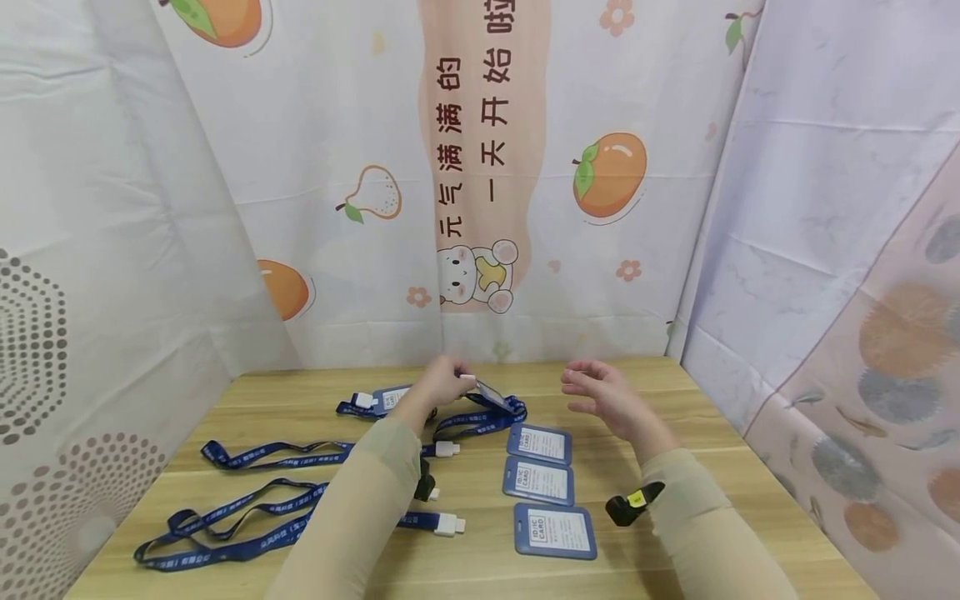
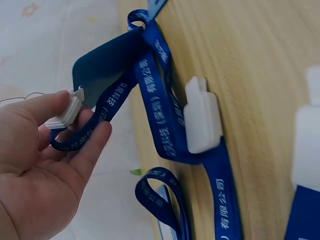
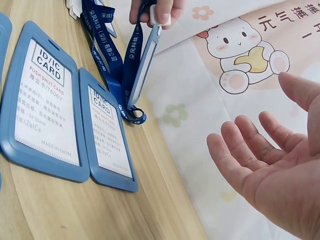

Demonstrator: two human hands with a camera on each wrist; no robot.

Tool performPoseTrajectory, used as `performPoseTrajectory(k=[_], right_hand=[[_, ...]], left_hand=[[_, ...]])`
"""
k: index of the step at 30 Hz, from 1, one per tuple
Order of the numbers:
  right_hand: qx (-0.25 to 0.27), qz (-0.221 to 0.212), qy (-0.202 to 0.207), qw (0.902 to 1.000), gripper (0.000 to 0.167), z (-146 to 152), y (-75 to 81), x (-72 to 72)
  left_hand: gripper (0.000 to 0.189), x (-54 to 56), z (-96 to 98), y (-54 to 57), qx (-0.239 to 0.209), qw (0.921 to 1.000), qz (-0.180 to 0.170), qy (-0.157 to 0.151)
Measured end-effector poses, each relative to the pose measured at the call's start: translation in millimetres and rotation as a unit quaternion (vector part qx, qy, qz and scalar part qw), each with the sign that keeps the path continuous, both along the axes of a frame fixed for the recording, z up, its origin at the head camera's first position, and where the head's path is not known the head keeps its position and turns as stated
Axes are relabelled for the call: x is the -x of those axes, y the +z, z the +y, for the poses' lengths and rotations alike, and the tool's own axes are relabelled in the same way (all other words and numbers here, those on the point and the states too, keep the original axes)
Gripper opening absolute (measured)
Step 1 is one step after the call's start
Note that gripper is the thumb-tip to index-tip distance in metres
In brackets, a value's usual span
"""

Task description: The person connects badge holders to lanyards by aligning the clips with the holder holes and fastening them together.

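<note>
the left hand pinches a white clip between thumb and fingers, and a blue strap loops down past its fingertips. the card holder on this lanyard slants just to the right of the left hand, in the gap between the two hands, above more of the strap on the wooden table. whether the holder's lower end touches the strap, i cannot tell.

the right hand is well apart from the holder, palm turned inward, fingers spread and slightly bent, with nothing in its grasp.

closer to the person than both hands, and left of the right forearm, three flat card holders lie in a column, their printed inserts facing up. just left of the left hand is another card holder, beside a bunched lanyard with its own white end piece. further left and nearer the body, two long lanyards stretch in loose loops; the left sleeve crosses over them and hides their middles. a black wrist camera partly covers another white clip. beyond both hands hangs a printed curtain.
</note>
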State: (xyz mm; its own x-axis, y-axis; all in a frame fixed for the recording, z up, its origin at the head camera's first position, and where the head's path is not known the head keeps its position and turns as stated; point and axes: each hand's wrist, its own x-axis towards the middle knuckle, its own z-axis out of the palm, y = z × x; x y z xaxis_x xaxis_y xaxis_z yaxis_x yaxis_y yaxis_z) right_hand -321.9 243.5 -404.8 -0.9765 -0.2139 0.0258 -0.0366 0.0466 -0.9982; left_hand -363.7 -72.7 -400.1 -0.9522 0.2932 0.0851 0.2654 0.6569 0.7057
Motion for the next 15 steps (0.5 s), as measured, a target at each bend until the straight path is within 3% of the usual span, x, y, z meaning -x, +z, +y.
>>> performPoseTrajectory(k=[7, 12, 15], right_hand=[[-0.018, 0.001, 0.002, 0.9998, 0.057, -5, 0.0, 0.9], [-0.018, -0.004, 0.001, 0.9998, 0.057, -8, 1.0, -1.5], [-0.025, -0.004, 0.004, 0.9997, 0.057, -10, 0.5, -2.5]], left_hand=[[0.006, -2.9, -3.2, -7.3, 0.086, 0.9963, 0.002, 0.0], [0.009, -3.3, -0.1, -13.3, 0.149, 0.9887, -0.009, 0.004], [0.012, -3.4, 2.7, -16.0, 0.183, 0.9827, -0.014, 0.022]])
